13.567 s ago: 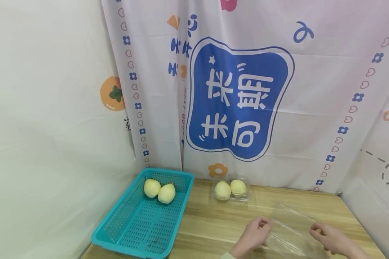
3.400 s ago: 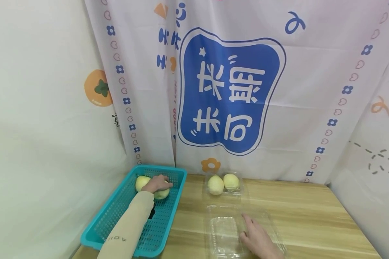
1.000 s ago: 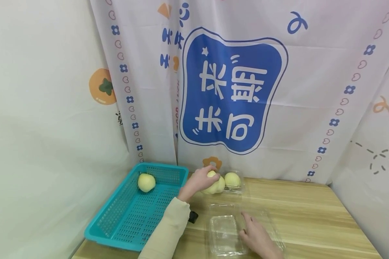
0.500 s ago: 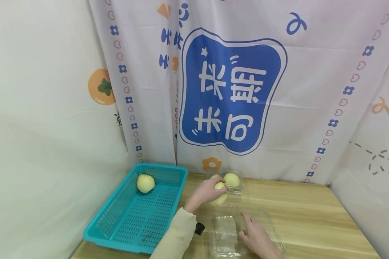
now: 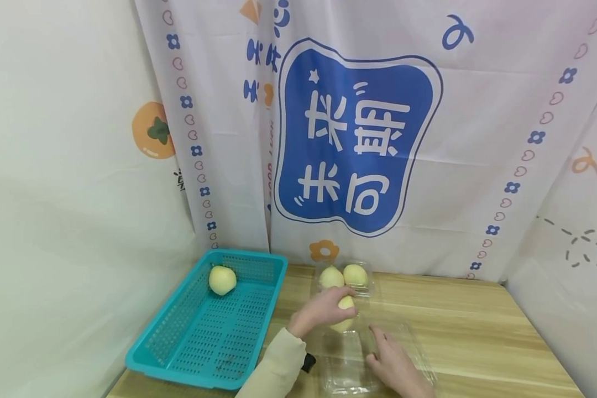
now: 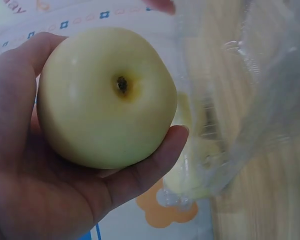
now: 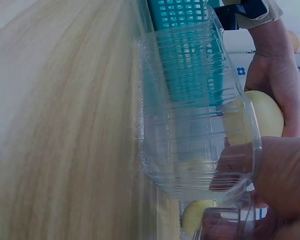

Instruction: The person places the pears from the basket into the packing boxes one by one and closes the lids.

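Observation:
My left hand (image 5: 323,310) grips a pale yellow pear (image 6: 107,100), fingers and thumb curled round its sides. The pear's dark-centred end faces the left wrist camera. Hand and pear hover over the far edge of a clear plastic clamshell box (image 5: 348,387), which lies with its lid spread to the right. My right hand (image 5: 397,365) holds the box at the wall between base and lid. Through the clear wall, some of its fingers (image 7: 235,165) show in the right wrist view. Behind, a second clear box (image 5: 370,286) bears two pears (image 5: 331,277).
On the left stands a teal plastic basket (image 5: 136,359) with one pear (image 5: 222,280) in its far left corner. A wooden table (image 5: 487,331) carries everything. A printed cloth (image 5: 239,182) hangs along the table's back edge.
Since 3.4 s ago my left hand has lifted a pear out of the basket and carried it right, then nearer, toward the spread box. My right hand stays at that box.

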Demonstrator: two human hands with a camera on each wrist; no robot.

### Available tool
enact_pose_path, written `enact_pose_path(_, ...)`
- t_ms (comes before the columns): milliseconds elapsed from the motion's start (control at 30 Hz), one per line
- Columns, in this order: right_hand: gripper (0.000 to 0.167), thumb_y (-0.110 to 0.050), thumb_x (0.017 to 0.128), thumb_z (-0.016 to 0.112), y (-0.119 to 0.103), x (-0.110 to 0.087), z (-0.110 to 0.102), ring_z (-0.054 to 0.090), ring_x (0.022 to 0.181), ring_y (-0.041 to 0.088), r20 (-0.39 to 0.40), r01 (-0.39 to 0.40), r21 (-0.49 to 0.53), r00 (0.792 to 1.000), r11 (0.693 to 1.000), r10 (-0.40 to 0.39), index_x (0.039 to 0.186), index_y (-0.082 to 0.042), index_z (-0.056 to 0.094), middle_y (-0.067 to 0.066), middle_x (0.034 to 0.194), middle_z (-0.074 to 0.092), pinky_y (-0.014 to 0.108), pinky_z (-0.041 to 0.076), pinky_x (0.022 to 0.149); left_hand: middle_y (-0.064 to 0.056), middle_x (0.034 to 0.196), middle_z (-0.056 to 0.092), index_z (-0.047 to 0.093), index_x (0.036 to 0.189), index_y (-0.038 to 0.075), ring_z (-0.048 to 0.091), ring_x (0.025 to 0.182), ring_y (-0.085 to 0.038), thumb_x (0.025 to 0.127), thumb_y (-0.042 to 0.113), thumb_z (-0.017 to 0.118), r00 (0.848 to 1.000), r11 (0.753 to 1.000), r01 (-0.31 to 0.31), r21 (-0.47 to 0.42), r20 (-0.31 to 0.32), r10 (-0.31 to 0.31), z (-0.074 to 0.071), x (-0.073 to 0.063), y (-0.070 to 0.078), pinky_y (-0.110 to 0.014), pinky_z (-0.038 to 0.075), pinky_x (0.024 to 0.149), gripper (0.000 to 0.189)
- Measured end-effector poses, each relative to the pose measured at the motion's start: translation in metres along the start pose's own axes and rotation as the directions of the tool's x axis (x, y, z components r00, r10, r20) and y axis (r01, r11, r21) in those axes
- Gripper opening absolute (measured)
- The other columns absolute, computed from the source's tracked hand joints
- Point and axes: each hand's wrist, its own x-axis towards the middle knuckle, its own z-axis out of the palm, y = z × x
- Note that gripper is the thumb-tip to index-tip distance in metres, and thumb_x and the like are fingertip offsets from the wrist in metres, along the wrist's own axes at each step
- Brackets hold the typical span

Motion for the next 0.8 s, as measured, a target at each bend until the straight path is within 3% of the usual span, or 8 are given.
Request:
enact_pose_path(233,0.066,-0.013,0.077,0.068,0.0,-0.001,0.0,0.056,0.082,0.018,-0.016,0.003,-0.006,1.0,1.0,-0.003,0.139,-0.001,0.048,0.023,0.119,0.063,0.042,0.055,0.076,0.004,0.124,0.066,0.063,0.127,0.019,0.061,0.104,-0.006,0.091,0.037,0.059,0.994,0.995,-0.077,0.063,0.083,0.072,0.016,0.001,0.001,-0.02,0.049,0.082,0.04)
enact_pose_path(500,0.069,-0.013,0.076,0.069,-0.001,-0.002,-0.002,0.06,0.089,0.022,-0.005,0.002,0.009,1.0,1.0,-0.002,0.14,0.0,0.047,0.025,0.123,0.062,0.047,0.056,0.079,0.007,0.124,0.066,0.063,0.127,0.019,0.06,0.108,-0.006,0.093,0.042,0.059,0.987,0.991,-0.105,0.085,0.127,0.094,0.028,-0.001,-0.002,-0.022,0.05,0.086,0.042)
enact_pose_path(633,0.069,-0.013,0.076,0.069,-0.002,-0.002,-0.002,0.057,0.083,0.018,0.004,0.003,0.011,1.0,1.0,-0.003,0.141,-0.001,0.046,0.023,0.12,0.062,0.043,0.056,0.076,0.008,0.126,0.065,0.062,0.129,0.018,0.061,0.109,-0.007,0.093,0.043,0.058,0.985,0.988,-0.11,0.104,0.148,0.094,0.035,-0.003,-0.004,-0.023,0.05,0.087,0.044)
enact_pose_path(800,0.068,-0.013,0.076,0.07,-0.002,-0.002,-0.001,0.056,0.082,0.017,0.0,0.012,0.005,1.0,1.0,-0.012,0.14,-0.002,0.047,0.021,0.117,0.063,0.038,0.055,0.071,0.011,0.101,0.065,0.063,0.127,0.019,0.055,0.079,-0.003,0.092,0.04,0.061,0.982,0.99,-0.1,0.102,0.171,0.081,0.038,-0.006,-0.004,-0.019,0.045,0.063,0.041)
